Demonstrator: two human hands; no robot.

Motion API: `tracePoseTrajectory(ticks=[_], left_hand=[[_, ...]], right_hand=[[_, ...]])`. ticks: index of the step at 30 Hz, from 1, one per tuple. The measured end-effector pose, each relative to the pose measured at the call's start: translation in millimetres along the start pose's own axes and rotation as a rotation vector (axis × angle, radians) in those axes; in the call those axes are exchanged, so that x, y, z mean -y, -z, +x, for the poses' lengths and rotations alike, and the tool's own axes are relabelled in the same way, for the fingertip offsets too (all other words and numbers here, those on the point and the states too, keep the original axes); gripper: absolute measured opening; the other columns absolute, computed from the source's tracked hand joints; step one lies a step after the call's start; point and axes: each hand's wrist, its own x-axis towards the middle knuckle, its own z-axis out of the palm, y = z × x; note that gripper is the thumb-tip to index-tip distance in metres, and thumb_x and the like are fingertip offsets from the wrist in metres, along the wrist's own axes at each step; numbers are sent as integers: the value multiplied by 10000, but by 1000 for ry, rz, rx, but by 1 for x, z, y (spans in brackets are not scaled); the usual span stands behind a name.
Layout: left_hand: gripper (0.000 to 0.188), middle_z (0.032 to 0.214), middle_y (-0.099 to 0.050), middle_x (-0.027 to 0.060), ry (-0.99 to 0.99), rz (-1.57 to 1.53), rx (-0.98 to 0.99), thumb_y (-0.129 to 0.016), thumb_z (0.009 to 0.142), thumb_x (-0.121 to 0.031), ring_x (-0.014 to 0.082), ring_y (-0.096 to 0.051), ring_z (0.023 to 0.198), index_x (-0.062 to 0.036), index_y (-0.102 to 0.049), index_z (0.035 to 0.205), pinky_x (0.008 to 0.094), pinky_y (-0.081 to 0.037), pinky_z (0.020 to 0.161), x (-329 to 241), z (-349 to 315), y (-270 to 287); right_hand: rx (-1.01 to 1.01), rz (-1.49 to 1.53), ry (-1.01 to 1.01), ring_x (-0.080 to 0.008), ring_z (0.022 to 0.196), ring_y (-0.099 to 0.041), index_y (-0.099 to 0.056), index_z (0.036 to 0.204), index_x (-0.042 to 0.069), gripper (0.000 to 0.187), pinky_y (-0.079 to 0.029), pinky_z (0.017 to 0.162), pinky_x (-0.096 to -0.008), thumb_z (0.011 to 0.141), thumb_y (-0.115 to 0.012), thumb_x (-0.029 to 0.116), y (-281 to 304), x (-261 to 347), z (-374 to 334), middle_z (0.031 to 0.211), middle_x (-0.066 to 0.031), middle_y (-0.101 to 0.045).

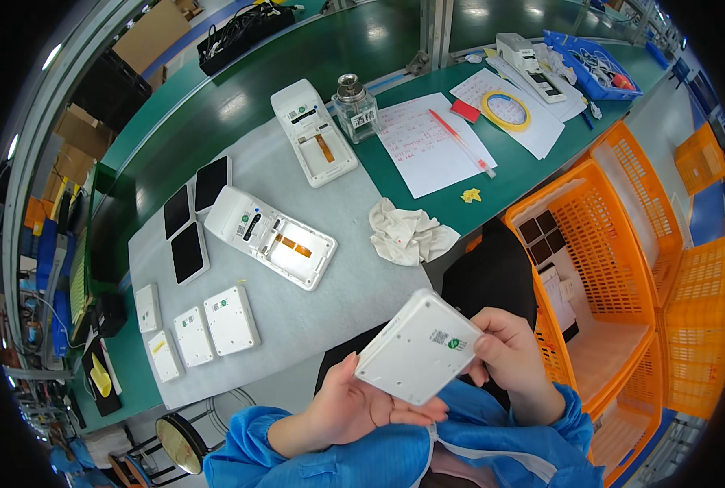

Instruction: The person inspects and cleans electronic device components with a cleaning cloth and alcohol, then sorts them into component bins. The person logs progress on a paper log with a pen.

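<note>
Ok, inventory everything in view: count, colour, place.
Workbench: 1, green, centre
Mat: 1, grey, on workbench
Held module: 1, white, lower centre
Labelled modules: 4, white, mat
Screen modules: 3, black-faced, mat
Open housings: 2, white, mat
Cloth: 1, white, mat edge
Papers: several, white, workbench
Pen: 1, red, on paper
Tape roll: 1, yellow, on paper
Glass bottle: 1, clear, beside papers
Handheld terminal: 1, white, upper right
Cable tray: 1, blue, workbench
Crates: several, orange, right
Stool: 1, black-framed, lower left
Hands: 2, bare, lower centre
</note>
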Motion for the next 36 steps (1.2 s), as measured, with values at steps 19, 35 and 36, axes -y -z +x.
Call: tracePoseTrajectory(ticks=[19, 35, 36], left_hand=[[614, 1387, -412, 236, 11, 251, -214, -384, 1001, -350, 332, -457, 1262, 74, -236, 1421, 441, -367, 1063, 10, -12, -15], [406, 1187, -583, 123, -967, 905, -938, -498, 969, -208, 217, -600, 1046, 14, -447, 1304, 377, -540, 845, -120, -149, 1], [370, 1146, -597, 114, -994, 882, -1108, -486, 972, -205, 209, -616, 993, 17, -475, 1267, 371, -548, 813, -153, -172, 8]], right_hand=[[-56, 56, 127, -17, 479, -416, -558, 803, 49, 301, -297, 438, -178, 948, -559, 313, -2, 17, 2, 652, 7, -541], [-182, -280, 36, -47, 403, -458, -579, 1002, -40, 420, -299, 363, -154, 1020, -350, 312, -5, 4, 26, 588, -77, -598], [-152, -183, -22, -96, 470, -532, -596, 1052, -42, 341, -387, 430, -189, 987, -449, 259, -2, 4, 27, 642, -90, -615]])
